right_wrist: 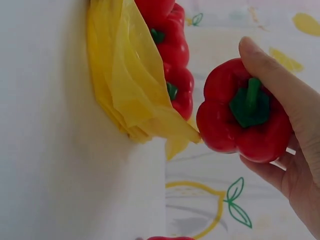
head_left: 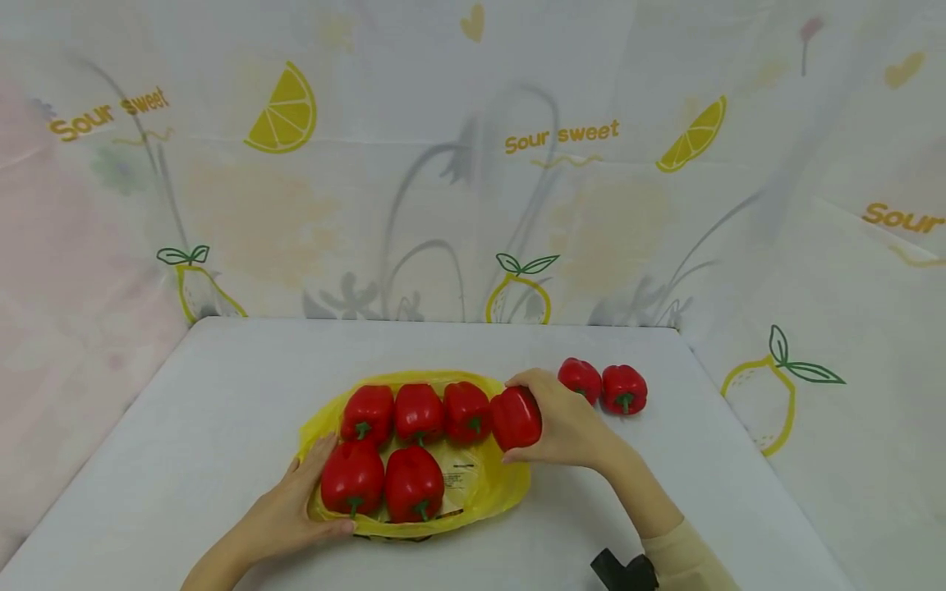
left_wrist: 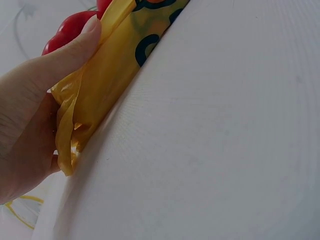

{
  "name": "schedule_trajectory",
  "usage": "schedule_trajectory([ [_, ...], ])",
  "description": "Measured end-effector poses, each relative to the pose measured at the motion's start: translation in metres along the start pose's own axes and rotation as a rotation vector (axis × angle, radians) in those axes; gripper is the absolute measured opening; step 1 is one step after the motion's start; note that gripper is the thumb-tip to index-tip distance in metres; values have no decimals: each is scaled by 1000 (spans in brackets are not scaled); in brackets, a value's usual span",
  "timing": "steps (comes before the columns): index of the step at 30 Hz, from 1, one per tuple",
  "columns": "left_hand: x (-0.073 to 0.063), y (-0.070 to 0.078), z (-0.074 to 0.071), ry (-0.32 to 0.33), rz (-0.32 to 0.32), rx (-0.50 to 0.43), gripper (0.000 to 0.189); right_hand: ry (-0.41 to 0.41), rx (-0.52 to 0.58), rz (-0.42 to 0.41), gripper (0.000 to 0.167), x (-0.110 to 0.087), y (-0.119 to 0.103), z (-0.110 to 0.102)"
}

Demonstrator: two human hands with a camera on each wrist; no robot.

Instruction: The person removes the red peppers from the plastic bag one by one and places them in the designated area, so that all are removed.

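red pepper [head_left: 516, 417] in right grip [head_left: 565, 423] near yellow bag [head_left: 510, 488]

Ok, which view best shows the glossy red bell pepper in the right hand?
Right wrist view: the glossy red bell pepper is large there, its green stem facing the camera, the right hand gripping it. The head view shows it smaller, stem hidden; the left wrist view misses it.
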State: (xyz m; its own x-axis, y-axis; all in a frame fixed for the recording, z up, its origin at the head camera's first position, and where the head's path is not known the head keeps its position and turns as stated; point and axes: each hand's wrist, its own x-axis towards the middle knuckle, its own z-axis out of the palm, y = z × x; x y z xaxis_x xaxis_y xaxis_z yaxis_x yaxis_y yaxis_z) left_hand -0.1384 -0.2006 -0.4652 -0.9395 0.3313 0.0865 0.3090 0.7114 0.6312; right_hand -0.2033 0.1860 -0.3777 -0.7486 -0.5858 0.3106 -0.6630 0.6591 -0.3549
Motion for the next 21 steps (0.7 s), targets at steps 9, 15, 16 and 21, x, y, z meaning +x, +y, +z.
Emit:
schedule_trajectory([
  [9,0,-1,1,0,1,5,117,44,-25,97,82,0,20,-8],
  [15,-1,-1,1,-2,-3,-3,117,35,-17,172,83,2,35,-11],
  [16,-1,-1,1,-2,-4,-4,117,34,-19,178,83,2,37,-11],
  [21,-1,0,1,-10,-13,7,117,28,-39,187,84,5,46,-13],
])
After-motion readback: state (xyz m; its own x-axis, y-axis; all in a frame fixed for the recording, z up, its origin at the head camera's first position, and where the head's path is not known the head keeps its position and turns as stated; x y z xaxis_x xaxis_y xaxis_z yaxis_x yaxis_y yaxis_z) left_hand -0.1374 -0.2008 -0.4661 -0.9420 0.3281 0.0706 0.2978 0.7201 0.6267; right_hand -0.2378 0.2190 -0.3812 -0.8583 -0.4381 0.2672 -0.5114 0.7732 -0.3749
